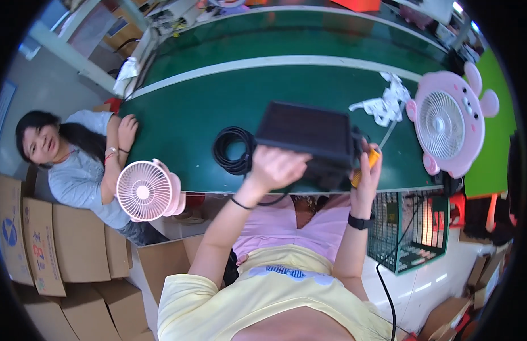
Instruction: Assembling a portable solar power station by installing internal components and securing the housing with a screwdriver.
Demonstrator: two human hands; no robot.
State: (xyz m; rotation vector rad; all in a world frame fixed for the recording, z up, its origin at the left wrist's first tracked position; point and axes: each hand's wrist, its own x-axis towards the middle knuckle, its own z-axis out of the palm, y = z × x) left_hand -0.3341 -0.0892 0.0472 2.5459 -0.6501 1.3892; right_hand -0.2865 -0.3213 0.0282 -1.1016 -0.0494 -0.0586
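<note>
My left hand (pixel 281 167) is closed on the near edge of a black rectangular box-like panel (pixel 303 126). The panel is tilted up over the table's near edge, and its underside is dark and partly blurred. In my closed right hand (pixel 368 175) is a screwdriver (pixel 375 155) with an orange handle; its thin shaft points away and to the right. That hand is close beside the panel's right end, and I cannot tell if it touches it. A coil of black cable (pixel 220 152) lies on the table just left of the panel.
Crumpled white paper (pixel 388 101) lies on the green table (pixel 184 108). A pink animal-shaped fan (pixel 471 133) is at the right, a small pink fan (pixel 143 192) at the near left. Another person (pixel 76 148) leans at the left edge. Cartons (pixel 79 238) and a green crate (pixel 397 233) stand below.
</note>
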